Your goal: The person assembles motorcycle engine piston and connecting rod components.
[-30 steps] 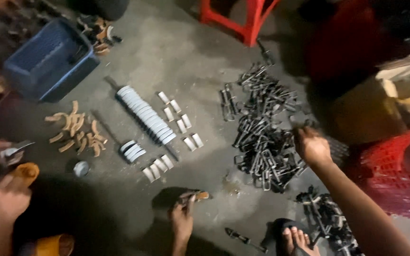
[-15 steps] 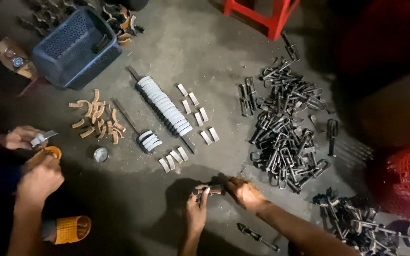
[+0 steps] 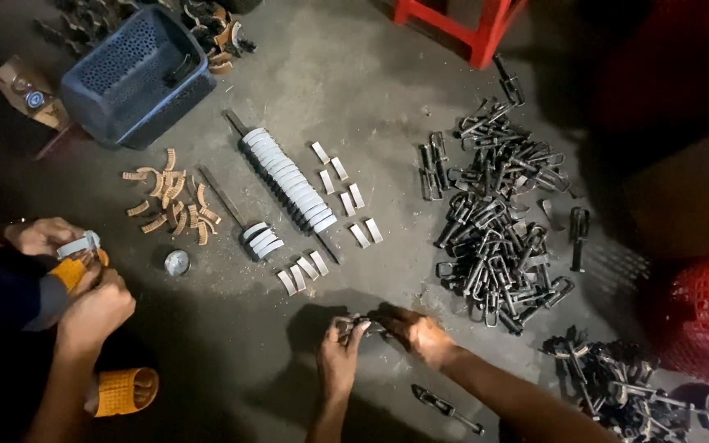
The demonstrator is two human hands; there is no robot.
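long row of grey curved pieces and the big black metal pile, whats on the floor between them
In the head view, between the row of grey curved pieces and the black metal pile lie several small pale flat strips, spaced apart on bare concrete floor.

Both forearms are showing bare up to the frame's bottom edge; the left hand (image 3: 336, 361) and right hand (image 3: 422, 335) are seemingly wearing no gloves or rings.

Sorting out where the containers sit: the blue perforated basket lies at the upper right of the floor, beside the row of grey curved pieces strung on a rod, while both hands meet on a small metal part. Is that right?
Not quite. In the head view the blue perforated basket lies at the upper left, not the upper right. The rest holds: the row of grey curved pieces on a rod sits beside it, and the left hand and right hand meet on a small metal part.
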